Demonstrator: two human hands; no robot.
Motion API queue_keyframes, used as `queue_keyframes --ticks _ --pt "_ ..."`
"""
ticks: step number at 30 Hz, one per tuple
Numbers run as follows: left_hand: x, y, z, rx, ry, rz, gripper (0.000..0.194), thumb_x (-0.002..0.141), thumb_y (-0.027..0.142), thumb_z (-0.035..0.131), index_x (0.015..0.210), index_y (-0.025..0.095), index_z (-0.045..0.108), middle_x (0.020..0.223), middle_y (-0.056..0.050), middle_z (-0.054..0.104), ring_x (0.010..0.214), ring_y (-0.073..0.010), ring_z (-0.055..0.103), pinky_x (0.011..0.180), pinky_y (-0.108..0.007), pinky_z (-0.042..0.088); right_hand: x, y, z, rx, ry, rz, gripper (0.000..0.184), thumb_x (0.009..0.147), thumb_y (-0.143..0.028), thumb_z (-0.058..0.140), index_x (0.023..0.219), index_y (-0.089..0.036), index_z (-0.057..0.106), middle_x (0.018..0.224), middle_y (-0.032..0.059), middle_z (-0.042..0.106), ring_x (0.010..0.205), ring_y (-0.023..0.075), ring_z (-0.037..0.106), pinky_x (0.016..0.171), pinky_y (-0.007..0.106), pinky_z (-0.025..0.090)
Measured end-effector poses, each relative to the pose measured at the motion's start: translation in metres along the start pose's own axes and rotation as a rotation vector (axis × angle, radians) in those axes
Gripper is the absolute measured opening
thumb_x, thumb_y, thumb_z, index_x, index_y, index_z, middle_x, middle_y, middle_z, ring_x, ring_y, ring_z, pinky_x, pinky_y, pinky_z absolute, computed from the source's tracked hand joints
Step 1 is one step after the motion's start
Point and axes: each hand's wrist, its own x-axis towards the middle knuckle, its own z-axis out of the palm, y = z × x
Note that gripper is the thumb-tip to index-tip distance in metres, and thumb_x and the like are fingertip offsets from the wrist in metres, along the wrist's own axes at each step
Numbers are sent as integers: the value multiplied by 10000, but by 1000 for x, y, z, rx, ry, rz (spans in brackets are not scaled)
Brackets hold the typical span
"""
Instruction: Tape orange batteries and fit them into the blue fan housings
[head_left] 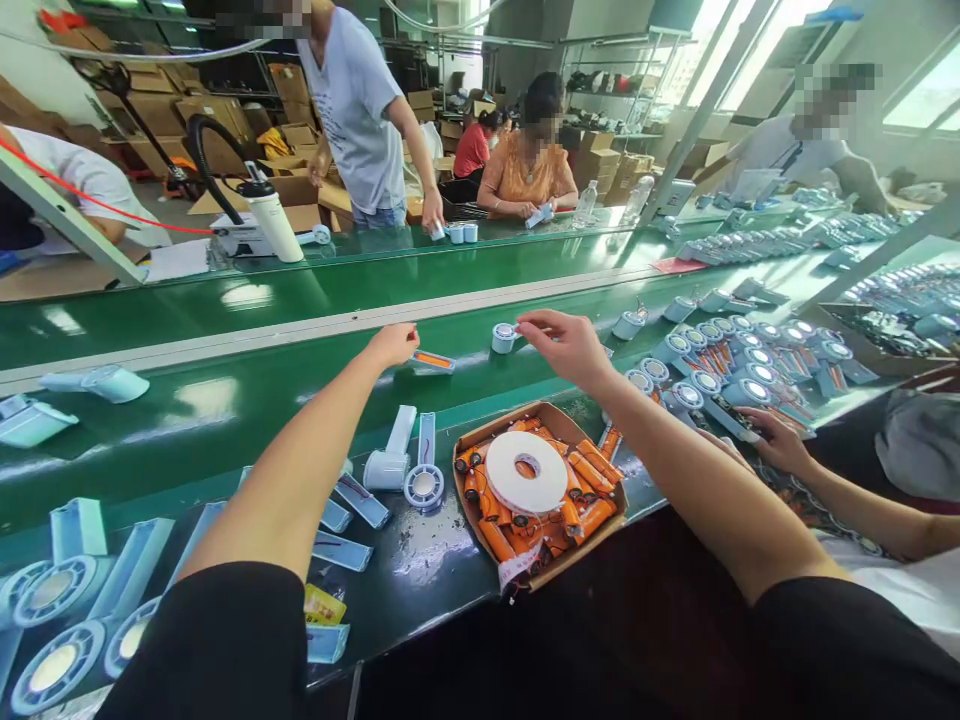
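Over the green belt, my left hand is closed, its fingertips beside a light-blue handle piece with an orange strip inside. What those fingers hold, if anything, I cannot make out. My right hand has its thumb and fingertips at the right rim of a round light-blue housing with a pale disc on top. Below and between my arms stands a cardboard box filled with orange wrapped battery cells. A white tape roll lies on top of them.
Light-blue housings lie at the left of the box and under my left arm. Many more housings are massed at right, where a co-worker's hand works close by. Across the belt, other people sit and stand near a white bottle.
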Motion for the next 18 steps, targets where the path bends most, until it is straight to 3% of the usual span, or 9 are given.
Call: queue_keyframes --ticks 2,4,6,8,10,11,14,16,18 --pt "-18 1 3 37 53 -45 209 1011 298 632 1153 152 679 1094 -125 723 1056 -270 686 992 -470 565 -37 1 -31 119 17 -28 254 946 -414 702 939 -202 841 874 60 822 751 198 744 725 310 606" --pt "-45 14 15 55 100 23 267 1011 292 600 1240 170 661 1237 -155 708 1226 -312 634 1107 -498 502 -83 2 -54 142 -8 -36 258 912 -439 762 807 -213 829 737 35 787 622 168 691 614 281 559" --pt "-80 36 31 62 0 324 392 989 386 652 1338 207 634 1382 -135 666 1350 -316 565 1185 -493 446 -126 3 -67 184 5 8 329 936 -464 749 732 -213 809 659 30 756 557 157 663 548 267 527" --pt "-115 61 45 73 -247 745 554 913 490 761 1389 242 623 1465 -105 635 1397 -313 537 1221 -473 421 -161 4 -71 246 52 85 432 982 -506 693 684 -207 784 620 40 739 536 163 666 524 265 527" --pt "-142 81 54 111 -409 975 575 884 466 811 1384 244 636 1508 -95 615 1430 -306 518 1246 -456 400 -183 6 -71 279 95 161 509 1003 -549 655 648 -199 758 606 54 730 534 173 671 521 270 536" --pt "-152 88 54 137 -434 1014 524 895 419 808 1359 232 651 1509 -97 617 1444 -304 507 1253 -451 396 -191 6 -69 289 108 192 527 998 -566 659 634 -196 747 596 58 723 530 174 668 521 272 536" --pt "-172 92 45 167 -347 1020 409 947 334 751 1319 189 662 1469 -116 641 1453 -313 490 1222 -451 445 -203 -3 -57 400 122 319 520 991 -614 654 722 -182 760 591 48 706 465 148 608 470 259 498" --pt "-186 85 32 141 -149 1011 445 959 381 740 1339 172 637 1408 -136 671 1441 -344 488 1197 -497 475 -207 -19 -43 564 51 402 521 966 -677 662 950 -172 789 632 28 720 423 124 559 434 240 466" --pt "-203 76 19 133 86 992 508 938 414 768 1357 170 615 1338 -150 698 1457 -392 464 1200 -582 465 -207 -43 -22 734 -151 407 599 899 -722 728 1120 -167 766 677 12 731 444 111 559 440 217 445"
